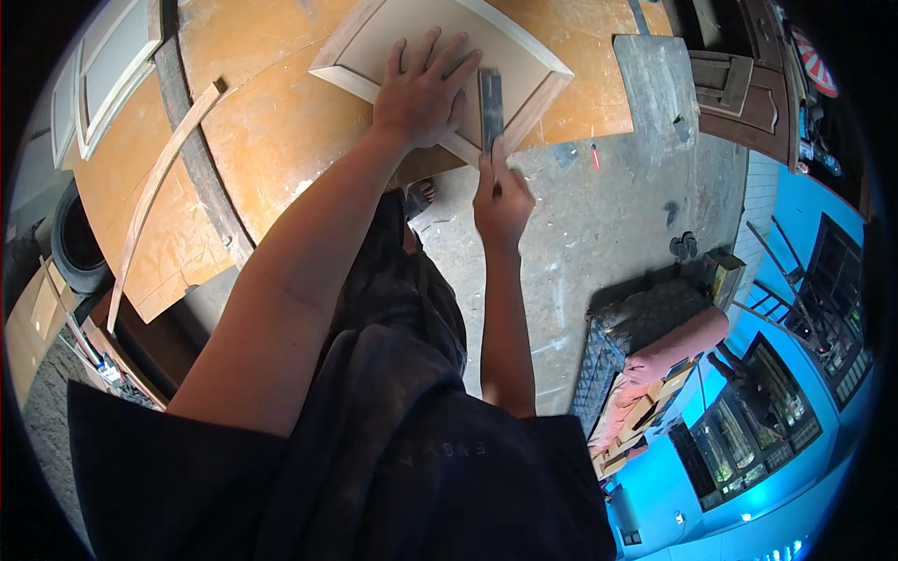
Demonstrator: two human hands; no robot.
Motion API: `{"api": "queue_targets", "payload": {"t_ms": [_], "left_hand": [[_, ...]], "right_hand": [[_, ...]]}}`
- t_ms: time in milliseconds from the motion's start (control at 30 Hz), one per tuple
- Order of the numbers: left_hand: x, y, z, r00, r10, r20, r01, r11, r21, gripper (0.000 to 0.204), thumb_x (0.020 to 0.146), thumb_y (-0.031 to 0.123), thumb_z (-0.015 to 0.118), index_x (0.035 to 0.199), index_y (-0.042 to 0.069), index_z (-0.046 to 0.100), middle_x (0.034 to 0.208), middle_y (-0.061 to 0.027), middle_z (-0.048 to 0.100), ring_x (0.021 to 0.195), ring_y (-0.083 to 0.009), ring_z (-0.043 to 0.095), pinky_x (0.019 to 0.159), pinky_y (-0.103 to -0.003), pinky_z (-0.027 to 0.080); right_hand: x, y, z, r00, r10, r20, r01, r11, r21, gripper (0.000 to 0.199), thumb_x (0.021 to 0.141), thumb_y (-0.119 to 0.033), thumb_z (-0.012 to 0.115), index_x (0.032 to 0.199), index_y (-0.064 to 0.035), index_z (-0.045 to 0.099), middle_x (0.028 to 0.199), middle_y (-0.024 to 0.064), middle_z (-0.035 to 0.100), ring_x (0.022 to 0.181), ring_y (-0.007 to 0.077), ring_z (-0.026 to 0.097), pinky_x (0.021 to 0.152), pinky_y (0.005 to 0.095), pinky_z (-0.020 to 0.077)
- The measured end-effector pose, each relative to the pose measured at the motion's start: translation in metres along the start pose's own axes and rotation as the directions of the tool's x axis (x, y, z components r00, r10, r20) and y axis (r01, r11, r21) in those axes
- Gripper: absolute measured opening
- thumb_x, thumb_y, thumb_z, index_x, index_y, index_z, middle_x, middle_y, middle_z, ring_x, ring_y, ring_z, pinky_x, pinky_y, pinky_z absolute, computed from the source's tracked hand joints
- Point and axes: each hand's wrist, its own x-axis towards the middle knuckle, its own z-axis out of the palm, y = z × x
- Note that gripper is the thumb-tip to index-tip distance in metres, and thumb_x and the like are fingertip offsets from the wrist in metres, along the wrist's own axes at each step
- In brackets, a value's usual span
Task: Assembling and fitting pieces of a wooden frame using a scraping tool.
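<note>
A framed wooden panel (505,47), like a cabinet door, lies on the orange-brown worktop with its near corner towards me. My left hand (421,98) is pressed flat on the panel, its fingers spread. My right hand (500,201) is closed round the near end of a flat dark-grey bar (490,98) that looks like a file. The bar's far part crosses the panel's pale near-right frame edge. Whether it bears on the wood or hovers just over it, I cannot tell.
The worktop (271,112) carries a curved wooden strip (154,187), a dark plank (201,159) and a white frame (122,75) at its left. A small red tool (596,156) lies right of the panel. Beyond the grey floor (561,280) stands a sofa (645,318) with a pink roll.
</note>
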Motion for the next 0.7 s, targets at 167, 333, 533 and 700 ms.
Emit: {"api": "queue_targets", "payload": {"t_ms": [167, 333, 533, 700], "left_hand": [[-0.002, -0.003, 0.000, 0.999, -0.034, 0.039, 0.033, 0.999, 0.023, 0.058, 0.092, 0.030, 0.058, 0.148, 0.030, 0.045, 0.159, 0.0002, 0.037, 0.148, -0.0299, 0.031, 0.118, -0.062, 0.021], [0.001, -0.001, 0.000, 0.999, -0.029, 0.031, 0.029, 0.999, 0.018, 0.057, 0.093, 0.032, 0.056, 0.149, 0.030, 0.044, 0.159, 0.0000, 0.036, 0.148, -0.0300, 0.030, 0.119, -0.062, 0.019], [-0.002, -0.001, 0.004, 0.999, -0.017, 0.049, 0.016, 1.000, 0.021, 0.056, 0.095, 0.034, 0.054, 0.150, 0.030, 0.043, 0.160, -0.0005, 0.034, 0.149, -0.0306, 0.028, 0.120, -0.061, 0.017], [0.001, -0.003, 0.001, 0.998, -0.034, 0.052, 0.032, 0.999, 0.034, 0.056, 0.095, 0.034, 0.053, 0.150, 0.030, 0.044, 0.161, -0.0009, 0.034, 0.150, -0.0309, 0.027, 0.120, -0.062, 0.017]], "right_hand": [[-0.037, -0.001, -0.009, 0.999, 0.032, 0.004, -0.032, 0.999, -0.006, 0.040, 0.091, -0.009, 0.072, 0.131, -0.0103, 0.068, 0.065, 0.0108, 0.052, 0.054, 0.0238, 0.053, 0.050, 0.0360, 0.0439], [-0.077, 0.005, -0.032, 0.996, 0.077, 0.034, -0.077, 0.997, -0.014, 0.042, 0.091, -0.009, 0.073, 0.132, -0.0116, 0.067, 0.064, 0.0099, 0.051, 0.053, 0.0230, 0.052, 0.050, 0.0354, 0.0435], [0.003, -0.002, 0.002, 0.999, 0.008, -0.033, -0.007, 0.999, 0.032, 0.040, 0.092, -0.013, 0.071, 0.132, -0.0117, 0.067, 0.063, 0.0094, 0.052, 0.053, 0.0226, 0.054, 0.048, 0.0368, 0.0440], [-0.096, 0.009, -0.037, 0.994, 0.097, 0.041, -0.096, 0.995, -0.029, 0.042, 0.090, -0.010, 0.073, 0.132, -0.0122, 0.068, 0.065, 0.0088, 0.053, 0.052, 0.0228, 0.054, 0.047, 0.0364, 0.0443]]}}
